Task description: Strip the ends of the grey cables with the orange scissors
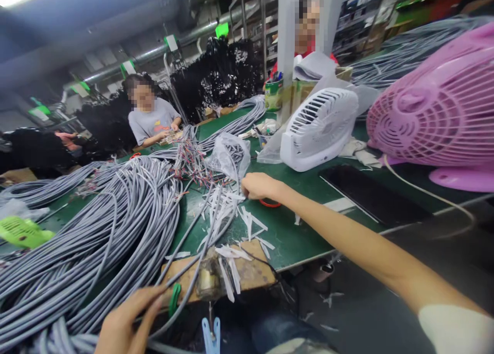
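My right hand (259, 186) reaches out over the green table (304, 189), fingers curled closed among white strips of stripped cable sheath (227, 205); what it grips is hidden. A red ring (269, 204) lies just under my wrist. My left hand (125, 320) is near the bottom edge, fingers pinched on a grey cable (185, 292) that runs up across a wooden block (227, 271). A large heap of grey cables (104, 230) fills the table's left side.
A white fan (318, 127) and a pink fan (440, 107) stand at the right, with a black flat slab (370, 192) in front. A clear plastic bag (229, 153) lies mid-table. A green object (21, 231) sits far left. Two people sit across the table.
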`<state>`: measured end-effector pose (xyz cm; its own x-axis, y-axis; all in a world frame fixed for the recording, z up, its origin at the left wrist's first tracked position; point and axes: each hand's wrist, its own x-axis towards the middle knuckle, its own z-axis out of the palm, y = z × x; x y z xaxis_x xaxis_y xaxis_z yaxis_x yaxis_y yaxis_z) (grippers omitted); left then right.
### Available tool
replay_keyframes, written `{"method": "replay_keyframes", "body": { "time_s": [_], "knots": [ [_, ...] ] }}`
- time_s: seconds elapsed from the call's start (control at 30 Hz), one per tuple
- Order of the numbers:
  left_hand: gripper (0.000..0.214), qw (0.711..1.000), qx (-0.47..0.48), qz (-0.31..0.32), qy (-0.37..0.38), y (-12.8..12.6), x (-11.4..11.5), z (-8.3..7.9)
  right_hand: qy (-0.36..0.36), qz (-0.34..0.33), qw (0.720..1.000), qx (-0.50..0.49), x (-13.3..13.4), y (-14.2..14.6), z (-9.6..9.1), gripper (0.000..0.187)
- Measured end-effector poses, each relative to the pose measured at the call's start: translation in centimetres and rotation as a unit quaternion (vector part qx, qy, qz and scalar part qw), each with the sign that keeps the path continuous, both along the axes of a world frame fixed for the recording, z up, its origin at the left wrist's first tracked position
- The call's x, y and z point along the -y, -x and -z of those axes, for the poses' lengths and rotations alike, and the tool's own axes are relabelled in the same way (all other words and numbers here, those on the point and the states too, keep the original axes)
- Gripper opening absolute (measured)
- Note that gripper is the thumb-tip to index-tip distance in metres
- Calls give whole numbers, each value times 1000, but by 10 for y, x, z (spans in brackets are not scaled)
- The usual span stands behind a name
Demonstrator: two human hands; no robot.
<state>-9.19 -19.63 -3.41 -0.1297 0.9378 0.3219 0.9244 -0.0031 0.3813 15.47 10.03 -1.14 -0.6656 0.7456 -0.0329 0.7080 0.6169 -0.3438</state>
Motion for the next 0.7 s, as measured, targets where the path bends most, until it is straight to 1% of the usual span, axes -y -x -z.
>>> {"method": "replay_keyframes", "body": {
  "time_s": [0.03, 0.07, 0.1, 0.13, 0.2, 0.23, 0.33, 0.4, 0.47, 0.57, 0.63, 0.7],
  "knots": [
    [23, 999, -45, -12, -22, 4, -12, -8, -6, -15, 1000, -7, 2, 2, 1, 27],
    [24, 994, -95, -42, -42, 6, -24, -13, -13, -30, 999, -13, 4, 3, 3, 25],
    [25, 985, -150, -70, -51, 6, -36, -18, -22, -47, 999, -16, 5, 4, 5, 12],
    [27, 974, -201, -103, -33, 4, -47, -20, -36, -65, 997, -15, 5, 5, 7, 9],
    [32, 950, -273, -152, 23, -3, -64, -21, -55, -92, 994, -7, 2, 5, 12, 19],
    [34, 941, -294, -163, 42, -7, -70, -20, -60, -100, 993, -1, -1, 4, 13, 20],
    [37, 928, -323, -175, 62, -18, -79, -18, -60, -125, 990, 14, -10, 1, 18, 19],
    [39, 922, -331, -193, 61, -17, -81, -20, -53, -139, 989, 19, -13, -1, 20, 18],
    [37, 918, -327, -210, 75, -10, -83, -24, -49, -149, 987, 15, -13, -2, 22, 19],
    [24, 919, -307, -226, 95, 2, -89, -30, -46, -156, 987, -12, -10, -2, 24, 21],
    [21, 922, -297, -234, 87, 8, -92, -34, -42, -154, 986, -43, -9, 0, 24, 20],
    [23, 922, -294, -244, 69, 11, -93, -37, -37, -148, 985, -82, -10, 2, 24, 18]
  ]
}}
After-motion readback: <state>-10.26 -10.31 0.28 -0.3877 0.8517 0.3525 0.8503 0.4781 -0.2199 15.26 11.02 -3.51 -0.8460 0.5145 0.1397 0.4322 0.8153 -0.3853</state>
